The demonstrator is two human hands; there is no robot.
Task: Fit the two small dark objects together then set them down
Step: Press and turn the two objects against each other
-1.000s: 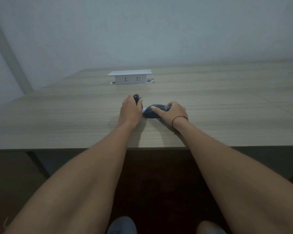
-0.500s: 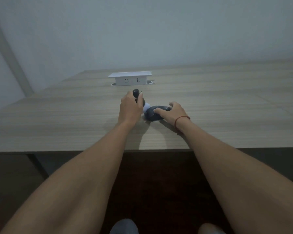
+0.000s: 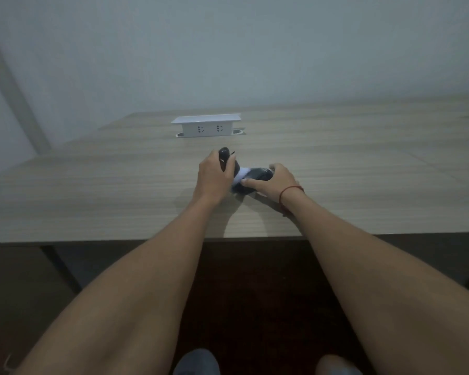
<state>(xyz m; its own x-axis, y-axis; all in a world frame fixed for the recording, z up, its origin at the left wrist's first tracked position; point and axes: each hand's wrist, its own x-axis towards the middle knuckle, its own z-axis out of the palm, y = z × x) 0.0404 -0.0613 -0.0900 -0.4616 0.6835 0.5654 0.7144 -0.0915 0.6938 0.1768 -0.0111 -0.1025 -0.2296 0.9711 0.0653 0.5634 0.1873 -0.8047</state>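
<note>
My left hand [image 3: 214,177] grips a small dark object [image 3: 225,158] that sticks up above the fingers, tilted away from me. My right hand [image 3: 275,182] holds a second dark rounded object [image 3: 259,175] low over the wooden table [image 3: 119,190]. A pale part [image 3: 242,175] shows between the two dark objects where they meet. Both hands are close together near the table's middle, and my fingers hide most of each object.
A white pop-up socket box [image 3: 207,125] stands on the table behind my hands. The table's front edge [image 3: 119,239] runs below my forearms. A red string circles my right wrist [image 3: 291,190]. A pale wall rises behind the table.
My left hand has lifted and tilted its dark object, and the two objects have come closer, with the pale part now showing more between them.
</note>
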